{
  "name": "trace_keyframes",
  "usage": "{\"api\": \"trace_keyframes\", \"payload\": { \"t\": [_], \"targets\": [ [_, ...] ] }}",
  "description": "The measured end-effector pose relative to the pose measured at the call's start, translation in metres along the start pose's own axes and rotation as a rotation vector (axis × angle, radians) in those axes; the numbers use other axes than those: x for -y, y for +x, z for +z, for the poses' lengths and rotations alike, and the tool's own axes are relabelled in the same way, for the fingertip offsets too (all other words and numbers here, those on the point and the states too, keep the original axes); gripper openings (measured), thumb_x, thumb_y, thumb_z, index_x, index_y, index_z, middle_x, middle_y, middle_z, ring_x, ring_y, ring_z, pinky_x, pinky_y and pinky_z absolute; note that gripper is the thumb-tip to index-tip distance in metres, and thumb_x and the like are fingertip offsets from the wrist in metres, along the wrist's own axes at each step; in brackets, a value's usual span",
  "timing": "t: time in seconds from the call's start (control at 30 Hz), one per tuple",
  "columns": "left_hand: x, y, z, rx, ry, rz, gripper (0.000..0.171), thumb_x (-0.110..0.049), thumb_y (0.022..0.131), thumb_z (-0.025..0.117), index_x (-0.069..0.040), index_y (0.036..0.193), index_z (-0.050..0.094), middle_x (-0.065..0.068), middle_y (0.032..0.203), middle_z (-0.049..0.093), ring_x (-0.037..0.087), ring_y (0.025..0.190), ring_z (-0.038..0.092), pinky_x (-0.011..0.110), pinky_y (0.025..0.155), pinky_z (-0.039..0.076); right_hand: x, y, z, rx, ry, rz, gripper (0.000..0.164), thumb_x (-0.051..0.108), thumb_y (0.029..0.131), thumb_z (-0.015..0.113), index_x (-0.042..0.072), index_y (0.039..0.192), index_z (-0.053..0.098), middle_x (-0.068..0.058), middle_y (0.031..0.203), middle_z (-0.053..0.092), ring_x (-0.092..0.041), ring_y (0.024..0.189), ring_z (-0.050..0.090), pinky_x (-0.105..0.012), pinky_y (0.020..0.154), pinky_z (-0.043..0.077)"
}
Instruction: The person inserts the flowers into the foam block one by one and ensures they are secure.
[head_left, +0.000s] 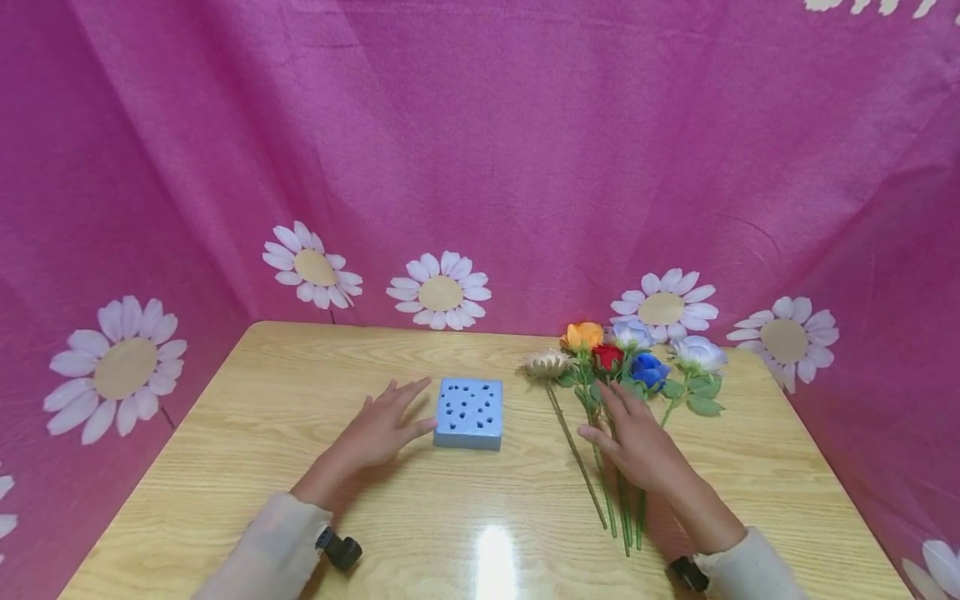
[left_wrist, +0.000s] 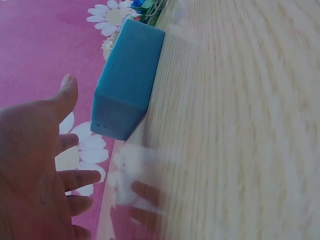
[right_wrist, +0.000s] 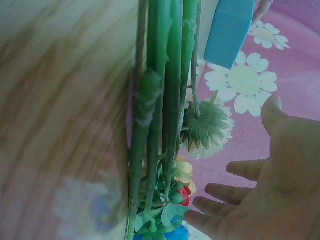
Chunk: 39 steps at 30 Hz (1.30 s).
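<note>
A light blue foam block (head_left: 468,412) with several holes in its top sits mid-table. My left hand (head_left: 382,427) is beside its left side, fingers spread and holding nothing; in the left wrist view the thumb stays apart from the block (left_wrist: 127,70). Over the stems of the artificial flowers hovers my right hand (head_left: 633,437), fingers extended and nothing gripped. The bunch has an orange flower (head_left: 582,336), a red rose (head_left: 607,357), a blue rose (head_left: 649,370), a pale white flower (head_left: 699,354) and a cream flower (head_left: 547,363). Green stems (right_wrist: 172,75) run close to the right wrist camera.
The wooden table (head_left: 300,367) reaches back to a pink curtain (head_left: 480,167) printed with white daisies. The curtain also hangs along both sides. Dark straps with small devices (head_left: 341,550) sit on both wrists. A bright light reflection lies on the table front.
</note>
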<state>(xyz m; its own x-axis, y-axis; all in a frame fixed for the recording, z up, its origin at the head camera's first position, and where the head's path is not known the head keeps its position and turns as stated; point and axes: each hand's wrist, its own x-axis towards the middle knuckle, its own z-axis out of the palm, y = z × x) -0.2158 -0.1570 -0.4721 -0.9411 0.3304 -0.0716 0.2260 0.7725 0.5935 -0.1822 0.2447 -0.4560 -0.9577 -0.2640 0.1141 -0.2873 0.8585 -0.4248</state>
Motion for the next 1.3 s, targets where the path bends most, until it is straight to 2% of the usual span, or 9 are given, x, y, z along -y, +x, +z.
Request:
{"api": "trace_keyframes", "payload": {
  "t": [0.17,0.3,0.43,0.53,0.7,0.93,1.17,1.3],
  "targets": [
    [-0.001,0.003,0.005,0.021,-0.053,0.016,0.073,-0.054,0.102,0.057,-0.028,0.164,0.028,0.006,0.167,0.032,0.038,0.158,0.009,0.064,0.123,0.005,0.003,-0.001,0.001,0.003,0.026,-0.005,0.078,0.046,0.105,0.057,0.003,0.162,0.027,-0.032,0.162,0.027,-0.056,0.146,0.029,-0.074,0.106,0.035],
    [-0.002,0.005,0.008,0.035,-0.108,0.016,0.074,-0.053,0.102,0.058,-0.028,0.165,0.027,0.005,0.168,0.030,0.037,0.158,0.011,0.064,0.123,0.011,0.006,-0.001,0.002,-0.004,0.040,-0.021,0.077,0.043,0.105,0.059,0.000,0.161,0.029,-0.032,0.161,0.030,-0.056,0.145,0.031,-0.073,0.107,0.034],
    [-0.003,0.006,0.009,0.041,-0.179,0.001,0.073,-0.050,0.102,0.061,-0.029,0.164,0.028,0.007,0.168,0.031,0.034,0.156,0.022,0.059,0.122,0.021,0.009,-0.001,0.003,-0.008,0.045,-0.033,0.076,0.041,0.105,0.060,-0.002,0.159,0.030,-0.032,0.160,0.032,-0.055,0.144,0.033,-0.071,0.109,0.034],
    [-0.004,0.008,0.010,0.040,-0.232,0.004,0.072,-0.044,0.102,0.064,-0.027,0.164,0.030,0.012,0.165,0.037,0.034,0.153,0.031,0.057,0.122,0.023,0.010,-0.002,0.004,-0.003,0.053,-0.034,0.075,0.041,0.105,0.059,-0.001,0.160,0.030,-0.031,0.160,0.033,-0.054,0.144,0.033,-0.070,0.110,0.035],
    [-0.004,0.012,0.009,0.054,-0.340,-0.006,0.072,-0.035,0.101,0.067,-0.025,0.163,0.032,0.016,0.161,0.042,0.038,0.151,0.034,0.059,0.121,0.023,0.011,-0.002,0.005,0.013,0.070,-0.032,0.075,0.044,0.105,0.057,0.002,0.161,0.029,-0.030,0.160,0.034,-0.053,0.145,0.034,-0.071,0.109,0.035],
    [-0.003,0.016,0.011,0.084,-0.463,-0.011,0.068,-0.025,0.103,0.065,-0.023,0.163,0.033,0.017,0.157,0.047,0.038,0.139,0.050,0.057,0.116,0.036,0.014,-0.001,0.009,0.030,0.122,-0.028,0.077,0.045,0.105,0.058,0.002,0.161,0.029,-0.032,0.157,0.037,-0.053,0.143,0.036,-0.070,0.109,0.034],
    [-0.001,0.019,0.016,0.100,-0.536,-0.015,0.066,-0.019,0.103,0.064,-0.023,0.162,0.034,0.019,0.156,0.046,0.036,0.137,0.050,0.053,0.117,0.036,0.018,0.000,0.009,0.047,0.157,0.009,0.076,0.041,0.103,0.062,0.000,0.159,0.032,-0.032,0.155,0.042,-0.053,0.142,0.038,-0.070,0.110,0.033],
    [0.001,0.020,0.018,0.098,-0.543,-0.004,0.066,-0.019,0.103,0.064,-0.022,0.162,0.035,0.021,0.155,0.047,0.036,0.135,0.050,0.054,0.116,0.035,0.018,0.000,0.010,0.069,0.186,0.030,0.076,0.043,0.103,0.062,-0.004,0.157,0.035,-0.033,0.150,0.046,-0.052,0.133,0.050,-0.067,0.107,0.040]
  ]
}}
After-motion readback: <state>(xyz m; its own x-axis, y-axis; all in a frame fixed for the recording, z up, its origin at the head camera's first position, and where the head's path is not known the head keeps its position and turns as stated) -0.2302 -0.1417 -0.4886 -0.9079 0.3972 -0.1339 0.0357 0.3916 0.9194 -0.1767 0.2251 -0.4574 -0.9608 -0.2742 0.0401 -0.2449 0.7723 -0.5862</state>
